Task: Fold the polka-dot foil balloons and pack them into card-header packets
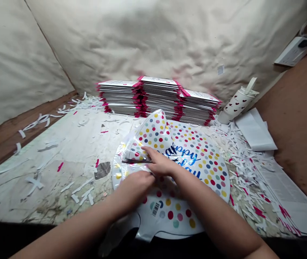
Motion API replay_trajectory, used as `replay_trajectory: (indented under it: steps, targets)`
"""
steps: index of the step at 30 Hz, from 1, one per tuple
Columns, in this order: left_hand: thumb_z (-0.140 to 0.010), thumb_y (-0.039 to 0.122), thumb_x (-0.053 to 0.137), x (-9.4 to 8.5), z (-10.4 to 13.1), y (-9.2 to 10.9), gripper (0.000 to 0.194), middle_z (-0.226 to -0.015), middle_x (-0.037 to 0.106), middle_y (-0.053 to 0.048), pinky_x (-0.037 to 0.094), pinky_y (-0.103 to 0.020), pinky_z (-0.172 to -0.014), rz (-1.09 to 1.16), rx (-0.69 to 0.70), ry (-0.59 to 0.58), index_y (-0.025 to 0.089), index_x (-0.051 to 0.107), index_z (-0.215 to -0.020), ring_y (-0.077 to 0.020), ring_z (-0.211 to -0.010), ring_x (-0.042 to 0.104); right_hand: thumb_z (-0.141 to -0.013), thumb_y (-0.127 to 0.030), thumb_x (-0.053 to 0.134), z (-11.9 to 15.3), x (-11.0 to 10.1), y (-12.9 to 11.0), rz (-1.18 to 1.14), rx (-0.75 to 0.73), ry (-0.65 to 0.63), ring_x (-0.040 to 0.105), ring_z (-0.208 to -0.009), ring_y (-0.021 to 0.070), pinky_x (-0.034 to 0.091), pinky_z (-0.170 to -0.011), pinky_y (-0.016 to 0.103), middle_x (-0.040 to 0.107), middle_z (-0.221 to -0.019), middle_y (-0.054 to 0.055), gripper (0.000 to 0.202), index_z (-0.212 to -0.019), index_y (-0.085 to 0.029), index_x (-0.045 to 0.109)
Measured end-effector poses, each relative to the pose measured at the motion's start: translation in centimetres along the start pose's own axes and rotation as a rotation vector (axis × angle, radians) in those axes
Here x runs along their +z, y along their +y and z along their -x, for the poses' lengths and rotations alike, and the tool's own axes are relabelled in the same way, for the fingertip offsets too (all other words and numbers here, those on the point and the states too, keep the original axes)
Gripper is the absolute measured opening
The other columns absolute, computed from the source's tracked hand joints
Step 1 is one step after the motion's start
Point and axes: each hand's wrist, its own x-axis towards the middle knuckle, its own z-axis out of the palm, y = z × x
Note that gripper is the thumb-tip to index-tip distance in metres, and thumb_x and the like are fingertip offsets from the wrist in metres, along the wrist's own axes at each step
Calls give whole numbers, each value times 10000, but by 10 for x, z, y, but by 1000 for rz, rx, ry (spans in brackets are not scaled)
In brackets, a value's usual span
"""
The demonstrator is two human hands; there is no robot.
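Note:
Flat, round polka-dot foil balloons (212,162) lie stacked at the table's front, with blue lettering that includes "happy" and a barcode sticker near the lower edge. The top foil balloon (155,129) is partly folded over, its upper part standing up in a creased point. My right hand (160,163) grips the fold, thumb and fingers closed around its edge. Just below and touching it, my left hand (138,183) is closed on the same balloon's lower layer, its fingertips partly hidden. Clear plastic-looking film shines along the left side of the fold.
Three stacks of pink-edged printed packets (159,97) stand at the back. To their right leans a white cup with hearts (236,104), beside folded white paper (256,129). Paper scraps (246,180) litter both sides. A power strip (295,50) hangs at upper right.

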Motion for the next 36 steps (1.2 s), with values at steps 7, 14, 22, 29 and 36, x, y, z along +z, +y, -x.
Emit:
replay_trajectory:
  steps: [7,14,22,29,36]
  targets:
    - [-813,102,406,-44,6,-80,256,-687,617,-114,442,-410,-677,-402,-13,-92,147,619,-678,-262,-720,584,-767,-265,518,-10,23,-3,211,18,147,519,-1042,249,418,-870,375,561,-1131,127,311,-1056,-148,527]
    - [-893,270,359,-37,13,-40,340,-749,623,-95,455,-366,-698,-308,12,0,163,638,-730,-223,-749,568,-798,-119,422,-28,49,-14,357,68,293,589,-875,243,466,-730,331,629,-942,164,197,-907,-104,585]
    - [-760,680,383,11,26,-60,804,-1431,292,-164,210,-493,-1041,-126,-311,-155,172,318,-1380,-337,-1321,230,-920,-177,168,45,-86,24,401,286,944,551,-1013,232,433,-864,387,564,-1122,193,411,-1203,-47,437]
    - [-782,638,386,-15,17,-63,692,-1380,394,-149,275,-468,-1027,106,-421,-155,175,463,-1291,-320,-1280,329,-868,-119,400,122,-72,21,468,-309,852,565,-1081,179,489,-899,351,602,-1178,58,422,-1262,-257,457]
    - [-806,575,421,-44,-4,-85,539,-930,656,-97,500,-334,-790,950,-830,232,137,525,-1104,-207,-851,631,-890,-158,381,168,9,39,435,-317,161,355,-1277,216,337,-1036,459,475,-1322,45,464,-1343,-256,372]
